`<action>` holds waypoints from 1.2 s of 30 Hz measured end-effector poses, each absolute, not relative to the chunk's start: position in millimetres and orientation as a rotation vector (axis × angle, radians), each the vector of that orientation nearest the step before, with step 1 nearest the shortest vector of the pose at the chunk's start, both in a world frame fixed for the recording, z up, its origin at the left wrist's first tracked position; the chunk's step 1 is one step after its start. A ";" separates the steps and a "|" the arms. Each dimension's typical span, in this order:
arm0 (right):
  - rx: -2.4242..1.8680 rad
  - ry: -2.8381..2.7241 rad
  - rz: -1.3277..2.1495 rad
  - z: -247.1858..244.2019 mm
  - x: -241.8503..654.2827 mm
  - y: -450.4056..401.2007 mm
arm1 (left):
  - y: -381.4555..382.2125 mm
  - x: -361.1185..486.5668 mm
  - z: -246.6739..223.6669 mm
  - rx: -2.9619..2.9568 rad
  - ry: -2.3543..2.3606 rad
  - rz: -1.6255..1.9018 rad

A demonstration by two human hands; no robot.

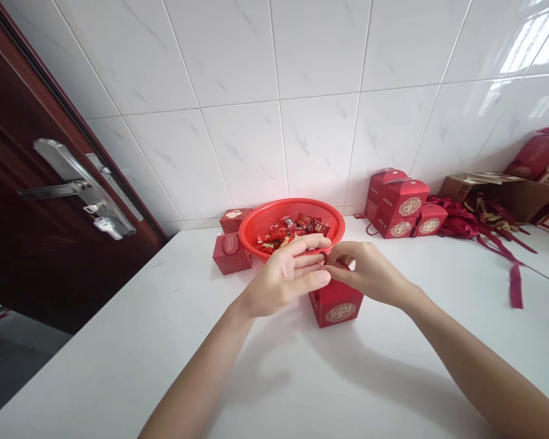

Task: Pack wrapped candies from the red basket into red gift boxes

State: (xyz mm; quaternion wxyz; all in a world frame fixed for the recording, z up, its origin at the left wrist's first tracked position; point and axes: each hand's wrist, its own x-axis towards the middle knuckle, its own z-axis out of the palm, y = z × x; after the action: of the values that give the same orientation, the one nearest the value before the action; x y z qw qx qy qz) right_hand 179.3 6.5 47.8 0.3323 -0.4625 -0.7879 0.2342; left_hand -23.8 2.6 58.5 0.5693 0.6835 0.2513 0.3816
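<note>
A red gift box [341,305] with a round gold emblem stands upright on the white table in front of me; its top is mostly hidden behind my hands. My left hand [290,277] is over the box's left side, palm turned toward the right, fingers stretched out. Bent fingers of my right hand [368,268] close together above the box top, their tips meeting my left fingertips. A small dark red bit shows between the hands, too hidden to name. Just behind is a red plastic basket [293,207] with several wrapped candies [293,230].
Two red boxes [232,253] sit left of the basket. Several more red boxes [400,204] are stacked at the back right, beside dark red ribbons [462,222] and an open cardboard box [526,195]. A tiled wall [320,140] bounds the table; a door [32,244] is left.
</note>
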 end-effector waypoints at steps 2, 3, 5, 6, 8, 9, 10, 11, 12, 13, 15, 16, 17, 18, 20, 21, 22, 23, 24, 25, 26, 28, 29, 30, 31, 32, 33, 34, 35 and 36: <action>-1.237 -2.032 0.551 44.6 177.5 8.0 | 0.5 -21.9 57.4 1.663 0.573 0.891; -1.239 -2.015 0.538 43.9 177.7 9.6 | 0.1 -21.4 57.0 1.690 0.570 0.890; -1.249 -1.963 0.513 44.8 180.6 13.8 | 1.2 -21.4 56.0 1.736 0.583 0.896; -1.263 -1.928 0.489 46.5 183.8 16.3 | 3.1 -22.0 55.3 1.757 0.600 0.905; -1.299 -1.842 0.436 52.4 194.2 21.8 | 10.0 -24.2 52.4 1.811 0.652 0.958; -1.315 -1.792 0.414 56.1 201.5 24.6 | 15.1 -25.8 50.0 1.851 0.689 1.003; -1.326 -1.741 0.397 60.0 210.2 27.7 | 21.2 -27.7 46.8 1.902 0.739 1.057; -1.333 -1.686 0.384 63.6 219.9 30.9 | 28.2 -29.8 42.6 1.959 0.803 1.113; -1.336 -1.627 0.373 66.6 230.6 34.6 | 35.8 -31.9 37.7 2.019 0.877 1.165; -1.333 -1.561 0.365 68.4 241.9 38.7 | 43.6 -33.9 32.2 2.073 0.953 1.208; -1.323 -1.414 0.365 67.8 264.9 48.7 | 58.2 -37.4 20.5 2.137 1.070 1.228; -1.318 -1.337 0.374 65.3 276.0 54.6 | 64.2 -38.7 15.1 2.155 1.104 1.207; -1.321 -1.270 0.374 61.3 286.6 60.7 | 69.0 -39.8 10.5 2.171 1.135 1.173; -1.337 -1.207 0.360 56.2 296.3 66.9 | 72.2 -40.4 6.8 2.186 1.155 1.141; -1.380 -1.109 0.310 43.8 312.7 78.2 | 74.6 -41.0 2.8 2.201 1.175 1.092; -1.400 -1.077 0.286 37.2 319.2 83.0 | 74.2 -41.0 2.4 2.197 1.173 1.078; -1.424 -1.051 0.263 30.6 324.6 87.0 | 73.1 -40.8 2.7 2.188 1.166 1.068; -1.452 -1.030 0.242 24.4 329.0 90.4 | 71.8 -40.6 3.4 2.178 1.160 1.058; -1.484 -1.009 0.222 18.7 332.4 93.1 | 70.5 -40.3 4.4 2.172 1.161 1.045; -1.518 -0.994 0.206 13.5 335.2 95.3 | 69.4 -40.0 5.4 2.172 1.165 1.032; -1.552 -0.984 0.192 9.1 337.4 97.1 | 68.5 -39.7 6.3 2.177 1.172 1.021; -1.615 -0.982 0.171 2.1 340.8 100.1 | 67.6 -39.2 7.5 2.187 1.185 1.006; -1.646 -0.985 0.159 -0.6 342.3 101.4 | 67.5 -39.0 7.7 2.188 1.187 1.000; -1.678 -0.990 0.146 -2.9 343.7 102.7 | 67.5 -38.9 7.8 2.187 1.190 0.997; -1.711 -0.997 0.132 -4.9 345.2 104.1 | 67.6 -38.9 7.7 2.183 1.192 0.993; -1.742 -1.004 0.120 -6.7 346.7 105.4 | 67.7 -38.9 7.6 2.178 1.194 0.988; -1.771 -1.014 0.112 -8.3 348.0 106.8 | 67.8 -39.1 7.4 2.172 1.195 0.980; -1.794 -1.028 0.110 -9.8 349.3 108.0 | 67.9 -39.3 7.2 2.167 1.196 0.971; -1.810 -1.045 0.114 -11.1 350.3 109.1 | 67.9 -39.7 7.1 2.165 1.197 0.962; -1.819 -1.064 0.121 -12.1 351.0 110.0 | 68.0 -40.0 7.1 2.165 1.198 0.955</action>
State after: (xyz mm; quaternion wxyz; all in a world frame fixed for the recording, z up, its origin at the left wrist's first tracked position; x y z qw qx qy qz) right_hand 351.0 110.0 -12.1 0.4929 -0.7498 -0.4387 0.0497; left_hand -40.0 68.0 7.1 0.2421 0.7920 0.4382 0.3494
